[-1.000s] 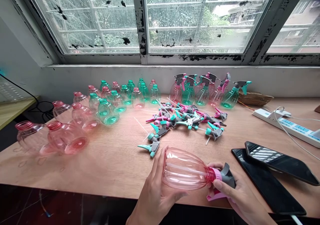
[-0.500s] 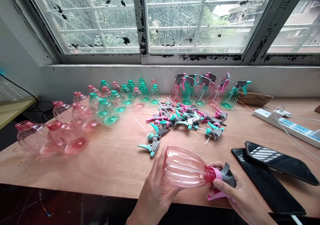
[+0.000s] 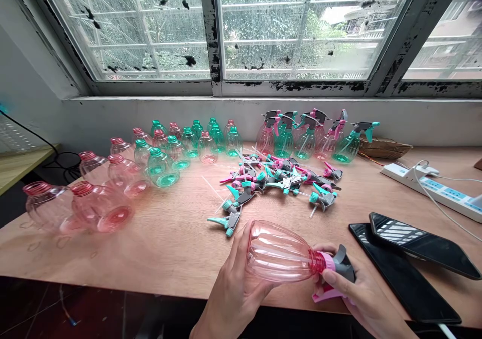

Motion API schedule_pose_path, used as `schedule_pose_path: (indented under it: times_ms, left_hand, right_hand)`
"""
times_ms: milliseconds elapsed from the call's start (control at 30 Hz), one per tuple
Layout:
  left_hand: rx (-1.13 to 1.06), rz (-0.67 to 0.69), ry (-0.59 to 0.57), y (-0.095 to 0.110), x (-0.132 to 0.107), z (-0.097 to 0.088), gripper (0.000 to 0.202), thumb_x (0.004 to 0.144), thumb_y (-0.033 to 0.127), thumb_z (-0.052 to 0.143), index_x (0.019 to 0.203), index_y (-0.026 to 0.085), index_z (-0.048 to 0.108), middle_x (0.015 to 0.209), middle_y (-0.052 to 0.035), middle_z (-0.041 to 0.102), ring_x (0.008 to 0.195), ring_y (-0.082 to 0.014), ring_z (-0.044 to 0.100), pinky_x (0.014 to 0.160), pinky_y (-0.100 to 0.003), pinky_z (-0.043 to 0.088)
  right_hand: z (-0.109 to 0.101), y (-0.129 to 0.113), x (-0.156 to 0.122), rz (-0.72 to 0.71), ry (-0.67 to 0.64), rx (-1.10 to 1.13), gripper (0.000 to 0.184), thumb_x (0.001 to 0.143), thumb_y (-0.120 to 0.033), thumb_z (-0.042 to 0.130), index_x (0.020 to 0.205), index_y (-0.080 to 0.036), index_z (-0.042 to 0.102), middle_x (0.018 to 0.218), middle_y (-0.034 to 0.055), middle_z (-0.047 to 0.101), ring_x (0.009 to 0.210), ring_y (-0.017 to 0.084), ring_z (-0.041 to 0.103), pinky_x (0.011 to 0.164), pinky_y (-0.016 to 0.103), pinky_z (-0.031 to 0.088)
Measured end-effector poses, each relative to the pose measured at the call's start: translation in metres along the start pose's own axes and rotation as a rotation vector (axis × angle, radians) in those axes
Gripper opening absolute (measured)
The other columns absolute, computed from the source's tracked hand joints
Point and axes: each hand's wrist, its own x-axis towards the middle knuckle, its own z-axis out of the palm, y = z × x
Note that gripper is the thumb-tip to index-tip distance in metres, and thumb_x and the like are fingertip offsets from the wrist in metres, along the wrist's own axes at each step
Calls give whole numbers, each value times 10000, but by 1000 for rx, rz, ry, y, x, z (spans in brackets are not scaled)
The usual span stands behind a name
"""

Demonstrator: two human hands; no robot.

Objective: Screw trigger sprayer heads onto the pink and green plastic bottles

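A clear pink spray bottle (image 3: 278, 252) lies sideways in the air above the table's front edge, its neck pointing right. My left hand (image 3: 233, 284) is wrapped round the bottle's base end. At the neck, my right hand (image 3: 357, 294) grips the pink collar of a grey and pink trigger sprayer head (image 3: 342, 264), which sits on the bottle's mouth. The pink trigger hangs downward below the collar. Beyond my hands lies a heap of loose sprayer heads (image 3: 286, 176) in grey, pink and teal, with thin white tubes.
Pink and green bottles without heads (image 3: 163, 168) stand at the left. Several bottles with sprayer heads (image 3: 307, 138) line the wall. At the right are two dark phone or tablet devices (image 3: 406, 268), a white power strip (image 3: 433, 188) with cables, and a brown basket (image 3: 387, 148).
Almost nothing differs. The bottle and the sprayer head have shifted very slightly to the right, with both hands keeping their hold.
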Motion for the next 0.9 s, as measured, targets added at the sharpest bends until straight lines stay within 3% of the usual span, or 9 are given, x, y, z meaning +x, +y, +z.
schedule_pose_path:
  times_ms: [233,467,900]
  left_hand:
    - [-10,-11,-1,1,0,0,934,962,366,731,1661,406,114,1716,-84,365,1578,-326,366,1252,-514,412]
    - [-38,-24,-18,1,0,0,936,956,367,739,1639,467,106,1679,-51,422,1532,-302,449,1242,-512,427]
    - [-44,-18,7,3,2,-1,922,940,359,755,1660,356,180,1670,-110,442,1545,-337,428,1245,-503,429]
  right_hand:
    - [-1,-1,0,19,-13,-1,406,733,-397,974,1039,-216,778,665,8,795,590,196,724,593,341,648]
    - [1,-5,-2,56,-12,-17,431,724,-438,970,1041,-227,769,648,4,790,586,201,730,609,341,637]
    - [1,-6,0,55,-16,-1,422,712,-414,979,1034,-219,789,666,1,781,592,215,712,622,414,663]
